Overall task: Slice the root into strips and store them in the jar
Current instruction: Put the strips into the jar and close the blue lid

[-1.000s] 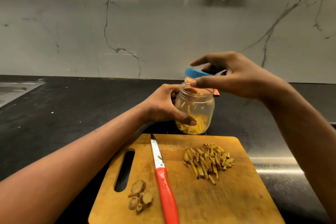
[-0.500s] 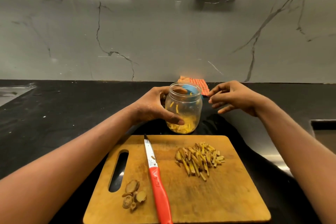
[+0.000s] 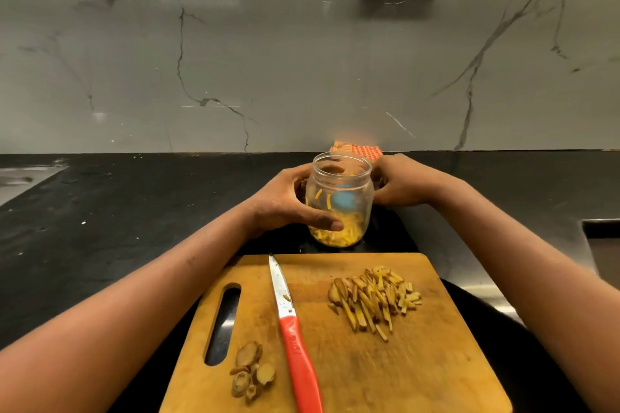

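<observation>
Spanning the view, the black counter point(image 3: 100, 228) carries a wooden board point(image 3: 369, 362) at the near edge, with the jar point(image 3: 339, 201) standing on the counter just beyond the board's far side. The jar is open and upright, with a shallow layer of yellow strips at its bottom and a few stuck to its wall. The left hand point(image 3: 288, 204) grips it, thumb across the front glass. The right hand point(image 3: 399, 184) sits against the jar's other side with its fingers hidden behind the glass, so whether it holds anything cannot be told; a blue shape, possibly the lid, shows through the jar.

On the board, the knife point(image 3: 292, 322) lies unheld, tip towards the jar. To its right is the pile of cut strips point(image 3: 372, 298), not yet stored, and near the slot lie a few root ends point(image 3: 251, 369).

The likeliest slip is spillage: the pile must cross the gap between board and jar, and the mouth is narrow, so loose strips may drop onto the counter. A hand coming back for them could brush the blade. If the grip loosens while filling, the glass could tip.
</observation>
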A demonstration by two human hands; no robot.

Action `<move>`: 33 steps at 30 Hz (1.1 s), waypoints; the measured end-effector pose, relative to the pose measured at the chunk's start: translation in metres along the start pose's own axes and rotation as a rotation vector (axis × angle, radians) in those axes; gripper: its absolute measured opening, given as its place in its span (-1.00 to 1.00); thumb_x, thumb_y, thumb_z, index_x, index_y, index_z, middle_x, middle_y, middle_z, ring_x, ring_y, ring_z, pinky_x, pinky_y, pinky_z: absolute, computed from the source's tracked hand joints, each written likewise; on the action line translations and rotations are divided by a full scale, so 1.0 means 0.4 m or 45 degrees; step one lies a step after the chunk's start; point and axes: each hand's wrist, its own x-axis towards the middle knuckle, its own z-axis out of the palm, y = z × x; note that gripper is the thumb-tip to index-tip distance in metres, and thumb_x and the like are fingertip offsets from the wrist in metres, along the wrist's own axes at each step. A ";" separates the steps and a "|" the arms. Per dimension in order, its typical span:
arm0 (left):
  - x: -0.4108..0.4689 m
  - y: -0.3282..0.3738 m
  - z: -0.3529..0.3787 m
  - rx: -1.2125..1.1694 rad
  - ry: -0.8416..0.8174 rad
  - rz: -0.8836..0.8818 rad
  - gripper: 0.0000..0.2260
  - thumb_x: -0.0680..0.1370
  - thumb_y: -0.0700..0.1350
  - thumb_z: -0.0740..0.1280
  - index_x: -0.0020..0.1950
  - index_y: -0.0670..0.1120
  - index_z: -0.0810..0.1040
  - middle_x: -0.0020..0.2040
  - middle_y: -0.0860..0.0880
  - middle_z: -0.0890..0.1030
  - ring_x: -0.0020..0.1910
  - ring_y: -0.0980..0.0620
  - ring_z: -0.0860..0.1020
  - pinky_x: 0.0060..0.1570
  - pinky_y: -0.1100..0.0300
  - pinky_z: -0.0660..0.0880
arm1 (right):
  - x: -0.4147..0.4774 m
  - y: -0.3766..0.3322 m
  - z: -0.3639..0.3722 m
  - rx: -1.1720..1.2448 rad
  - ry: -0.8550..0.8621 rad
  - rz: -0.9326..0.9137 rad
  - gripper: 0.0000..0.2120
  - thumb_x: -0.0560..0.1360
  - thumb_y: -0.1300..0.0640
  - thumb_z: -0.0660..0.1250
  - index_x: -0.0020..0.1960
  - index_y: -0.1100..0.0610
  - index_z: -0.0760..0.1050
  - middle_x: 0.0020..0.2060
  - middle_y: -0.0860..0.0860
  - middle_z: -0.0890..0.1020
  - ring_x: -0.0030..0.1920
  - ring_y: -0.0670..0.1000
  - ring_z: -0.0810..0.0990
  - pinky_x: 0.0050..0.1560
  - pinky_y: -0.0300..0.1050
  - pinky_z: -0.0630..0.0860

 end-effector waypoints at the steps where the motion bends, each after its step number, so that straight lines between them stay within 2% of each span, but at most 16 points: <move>1: -0.002 0.001 -0.002 0.002 0.005 -0.003 -0.34 0.20 -0.03 0.59 0.26 0.08 0.49 0.16 0.11 0.64 0.22 0.10 0.58 0.20 0.19 0.53 | -0.004 0.007 -0.010 -0.077 -0.021 0.032 -0.83 0.41 -0.08 0.45 -0.02 -0.10 0.61 -0.04 -0.06 0.62 0.01 -0.01 0.56 0.04 -0.05 0.54; 3: -0.005 0.004 -0.007 0.022 0.029 -0.022 -0.33 0.16 0.01 0.59 0.25 0.09 0.49 0.15 0.13 0.64 0.22 0.13 0.57 0.22 0.18 0.52 | -0.020 0.033 -0.030 -0.131 -0.072 0.112 -0.82 0.39 -0.01 0.48 -0.01 -0.11 0.64 0.06 -0.10 0.59 0.07 -0.05 0.53 0.13 -0.05 0.49; 6: -0.014 0.005 -0.026 0.070 0.059 -0.061 -0.29 0.14 0.03 0.61 0.26 0.09 0.50 0.17 0.11 0.63 0.23 0.14 0.56 0.23 0.15 0.52 | -0.057 0.071 -0.057 -0.045 -0.135 0.243 -0.76 0.33 0.04 0.54 -0.03 -0.14 0.64 0.16 -0.10 0.54 0.09 -0.04 0.51 0.18 0.02 0.48; 9: -0.037 0.011 -0.040 0.070 0.046 -0.103 -0.28 0.13 0.03 0.61 0.26 0.09 0.50 0.16 0.12 0.63 0.22 0.13 0.56 0.20 0.17 0.53 | -0.088 0.084 -0.063 0.060 -0.156 0.288 -0.73 0.29 0.08 0.56 -0.05 -0.15 0.64 0.13 -0.09 0.56 0.06 -0.05 0.53 0.16 0.04 0.50; 12: -0.060 0.034 -0.037 0.117 0.030 -0.156 -0.26 0.12 0.03 0.61 0.28 0.11 0.48 0.18 0.12 0.61 0.23 0.14 0.55 0.25 0.14 0.51 | -0.119 0.077 -0.058 0.102 -0.096 0.262 -0.71 0.30 0.09 0.56 -0.03 -0.16 0.63 0.10 -0.12 0.58 0.06 -0.07 0.54 0.14 0.01 0.52; 13: -0.071 0.046 -0.045 0.151 0.002 -0.197 -0.22 0.10 0.04 0.62 0.30 0.12 0.47 0.21 0.12 0.60 0.24 0.14 0.55 0.27 0.13 0.50 | -0.134 0.065 -0.061 0.121 -0.019 0.239 -0.71 0.31 0.09 0.55 -0.03 -0.17 0.62 0.07 -0.13 0.59 0.05 -0.08 0.55 0.10 -0.04 0.53; 15: -0.101 0.075 -0.076 0.249 -0.057 -0.349 -0.01 0.05 0.10 0.66 0.45 0.09 0.37 0.32 0.11 0.54 0.26 0.12 0.54 0.33 0.07 0.46 | -0.176 0.030 -0.076 0.144 0.170 0.164 -0.72 0.33 0.08 0.54 -0.04 -0.19 0.59 -0.03 -0.20 0.60 0.00 -0.11 0.59 -0.05 -0.19 0.53; 17: -0.142 0.116 -0.107 0.482 0.078 -0.509 0.15 -0.01 0.22 0.66 0.52 0.04 0.29 0.35 0.06 0.52 0.23 0.07 0.56 0.31 0.05 0.45 | -0.237 -0.023 -0.097 0.197 0.219 0.069 -0.72 0.32 0.03 0.55 -0.03 -0.20 0.58 -0.11 -0.27 0.59 -0.07 -0.15 0.60 -0.17 -0.30 0.52; 18: -0.166 0.142 -0.112 0.624 0.206 -0.541 0.08 0.02 0.24 0.65 0.48 0.01 0.36 0.27 0.04 0.57 0.18 0.08 0.57 0.26 0.07 0.48 | -0.272 -0.053 -0.102 0.249 0.150 0.029 -0.69 0.29 -0.01 0.56 -0.01 -0.20 0.58 -0.11 -0.26 0.60 -0.08 -0.17 0.61 -0.19 -0.29 0.54; 20: -0.208 0.183 -0.093 0.775 0.422 -0.386 -0.30 0.15 0.16 0.60 0.24 -0.01 0.57 0.01 0.05 0.66 0.00 0.13 0.62 0.10 0.12 0.57 | -0.334 -0.108 -0.094 0.280 -0.099 0.013 -0.54 0.22 -0.13 0.56 0.09 -0.21 0.55 -0.02 -0.24 0.59 -0.06 -0.21 0.60 -0.08 -0.23 0.59; 21: -0.222 0.203 -0.068 0.768 0.425 -0.291 -0.47 0.22 0.11 0.59 0.13 0.01 0.62 -0.09 0.05 0.68 -0.08 0.14 0.64 0.02 0.14 0.61 | -0.354 -0.132 -0.081 0.237 -0.213 0.031 -0.43 0.18 -0.19 0.55 0.17 -0.24 0.50 0.02 -0.24 0.56 -0.04 -0.21 0.59 -0.03 -0.20 0.59; 22: -0.233 0.224 -0.035 0.762 0.314 -0.251 -0.58 0.27 0.06 0.58 0.08 0.03 0.64 -0.12 0.05 0.68 -0.12 0.15 0.65 -0.02 0.15 0.63 | -0.365 -0.148 -0.064 0.181 -0.293 0.052 -0.34 0.16 -0.25 0.54 0.23 -0.27 0.45 0.06 -0.25 0.54 -0.03 -0.20 0.58 0.01 -0.19 0.58; 24: -0.241 0.244 0.037 0.841 -0.057 -0.339 -0.62 0.36 0.05 0.55 0.14 0.09 0.62 -0.03 0.10 0.66 -0.05 0.19 0.63 0.00 0.18 0.62 | -0.371 -0.165 -0.023 0.096 -0.326 0.069 -0.25 0.14 -0.33 0.51 0.29 -0.29 0.37 0.09 -0.26 0.51 -0.01 -0.20 0.55 0.00 -0.24 0.55; 26: -0.226 0.232 0.088 0.948 -0.263 -0.420 -0.56 0.40 0.07 0.53 0.26 0.10 0.57 0.08 0.15 0.62 0.02 0.20 0.59 0.01 0.26 0.58 | -0.366 -0.174 0.009 0.048 -0.265 0.055 -0.25 0.16 -0.36 0.49 0.31 -0.27 0.38 0.11 -0.26 0.50 -0.02 -0.22 0.51 -0.06 -0.32 0.49; 29: -0.200 0.213 0.117 1.002 -0.298 -0.394 -0.51 0.43 0.06 0.51 0.33 0.07 0.54 0.15 0.13 0.60 0.01 0.20 0.56 -0.13 0.38 0.48 | -0.362 -0.190 0.033 0.033 -0.205 0.021 -0.41 0.30 -0.28 0.45 0.29 -0.17 0.45 0.13 -0.22 0.52 -0.05 -0.24 0.48 -0.16 -0.40 0.42; 33: -0.189 0.212 0.134 1.017 -0.299 -0.338 -0.57 0.46 -0.01 0.50 0.32 0.06 0.56 0.13 0.09 0.62 -0.02 0.18 0.54 -0.13 0.37 0.45 | -0.360 -0.208 0.036 0.023 -0.147 -0.020 -0.58 0.39 -0.16 0.45 0.22 -0.14 0.53 0.08 -0.21 0.58 -0.08 -0.24 0.50 -0.18 -0.39 0.43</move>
